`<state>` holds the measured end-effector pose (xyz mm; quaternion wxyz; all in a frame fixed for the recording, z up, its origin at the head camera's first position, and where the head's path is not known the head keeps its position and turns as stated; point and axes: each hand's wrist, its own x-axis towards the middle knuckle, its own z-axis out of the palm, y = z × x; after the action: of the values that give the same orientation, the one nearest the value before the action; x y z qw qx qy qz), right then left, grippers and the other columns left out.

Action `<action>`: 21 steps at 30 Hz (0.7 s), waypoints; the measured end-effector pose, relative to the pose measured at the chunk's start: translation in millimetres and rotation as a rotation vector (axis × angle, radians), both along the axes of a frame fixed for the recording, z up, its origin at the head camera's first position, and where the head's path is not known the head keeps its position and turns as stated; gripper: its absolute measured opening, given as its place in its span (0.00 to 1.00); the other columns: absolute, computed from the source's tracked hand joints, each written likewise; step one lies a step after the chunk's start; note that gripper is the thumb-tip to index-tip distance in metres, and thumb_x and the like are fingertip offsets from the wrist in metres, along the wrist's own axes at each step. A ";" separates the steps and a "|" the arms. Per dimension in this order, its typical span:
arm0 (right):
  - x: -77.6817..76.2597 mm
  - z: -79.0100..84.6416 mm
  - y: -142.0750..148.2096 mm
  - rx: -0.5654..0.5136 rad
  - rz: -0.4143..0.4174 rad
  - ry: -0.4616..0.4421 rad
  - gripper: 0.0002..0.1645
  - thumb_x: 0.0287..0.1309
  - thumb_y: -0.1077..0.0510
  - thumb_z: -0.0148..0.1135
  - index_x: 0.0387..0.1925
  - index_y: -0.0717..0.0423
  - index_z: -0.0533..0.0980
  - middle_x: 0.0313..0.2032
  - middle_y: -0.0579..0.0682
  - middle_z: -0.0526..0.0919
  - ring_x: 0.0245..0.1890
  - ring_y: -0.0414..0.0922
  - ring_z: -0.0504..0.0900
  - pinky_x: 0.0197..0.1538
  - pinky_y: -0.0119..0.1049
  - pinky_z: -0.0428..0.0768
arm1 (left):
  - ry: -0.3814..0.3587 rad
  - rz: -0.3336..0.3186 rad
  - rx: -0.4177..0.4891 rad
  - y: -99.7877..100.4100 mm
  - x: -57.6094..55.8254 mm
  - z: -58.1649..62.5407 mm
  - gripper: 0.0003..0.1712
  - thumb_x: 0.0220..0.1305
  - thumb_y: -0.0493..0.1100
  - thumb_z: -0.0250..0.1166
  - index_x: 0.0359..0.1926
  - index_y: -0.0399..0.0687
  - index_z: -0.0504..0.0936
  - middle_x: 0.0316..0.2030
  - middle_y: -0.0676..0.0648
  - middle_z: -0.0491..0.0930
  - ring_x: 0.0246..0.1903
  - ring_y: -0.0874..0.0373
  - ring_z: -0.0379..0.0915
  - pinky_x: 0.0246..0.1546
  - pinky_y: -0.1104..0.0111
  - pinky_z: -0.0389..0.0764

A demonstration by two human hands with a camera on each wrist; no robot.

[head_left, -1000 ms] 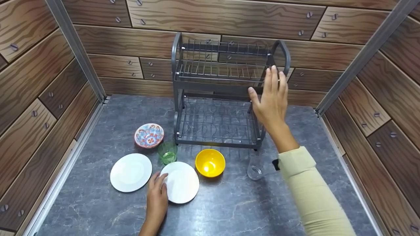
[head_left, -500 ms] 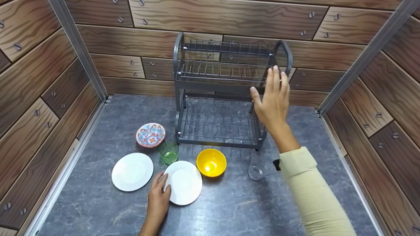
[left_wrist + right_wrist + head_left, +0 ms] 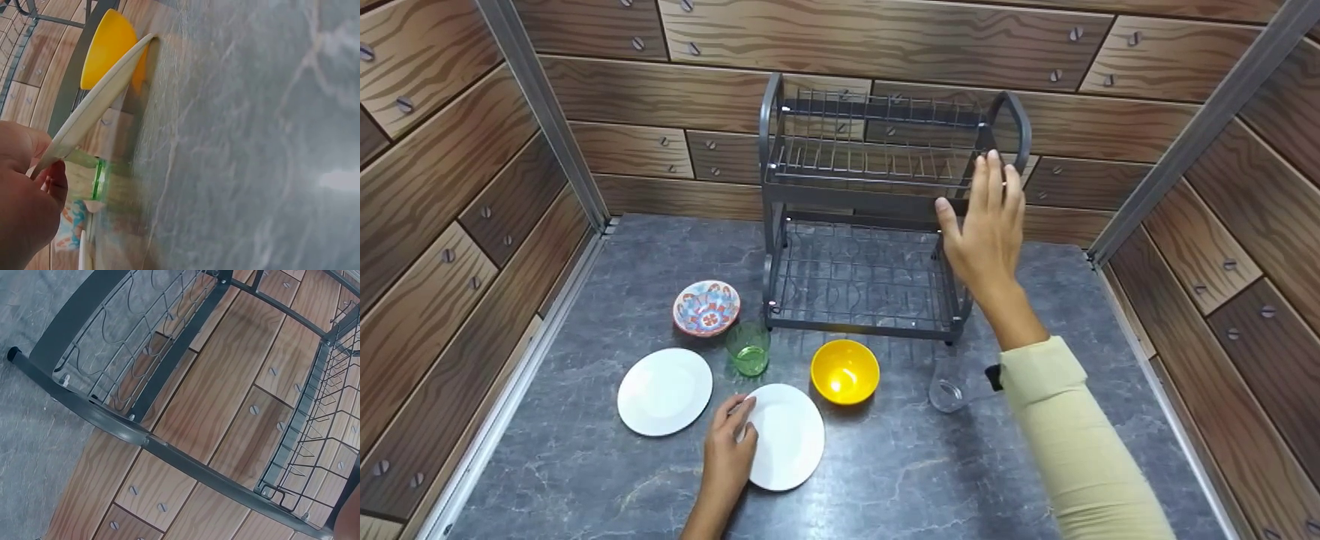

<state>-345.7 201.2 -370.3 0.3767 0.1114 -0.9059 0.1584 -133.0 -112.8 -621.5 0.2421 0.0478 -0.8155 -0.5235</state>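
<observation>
Pinched the white plate [image 3: 789, 439] by its left rim between thumb and fingers of the left hand [image 3: 727, 450], and held it tilted, nearer than the yellow bowl [image 3: 844, 373] and the green glass [image 3: 749, 358]. Had the right hand [image 3: 987, 232] at the right side of the dark rack [image 3: 855, 197], with fingers almost straight, thumb apart, gripping nothing. Could not tell about contact there.

Light from above is flooding the head view, glinting in the yellow bowl [image 3: 845, 370] and leaving a soft shadow beside the sleeve [image 3: 1076, 431], while white glare is patching the softly blurred grey surface [image 3: 253, 140] at the right of the left wrist view.
</observation>
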 end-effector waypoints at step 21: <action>0.5 1.0 -0.2 -0.025 0.005 0.004 0.44 0.67 0.33 0.39 0.74 0.54 0.49 0.75 0.46 0.46 0.72 0.51 0.45 0.73 0.45 0.43 | 0.154 -0.030 -0.021 3.7 -1.2 3.4 0.22 0.55 0.18 0.55 0.47 0.36 0.84 0.56 0.39 0.72 0.54 0.47 0.71 0.52 0.86 0.66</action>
<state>-345.1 201.0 -369.3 0.3794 0.1093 -0.9028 0.1707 -134.3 -109.1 -618.2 0.2968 -0.0074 -0.8006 -0.5205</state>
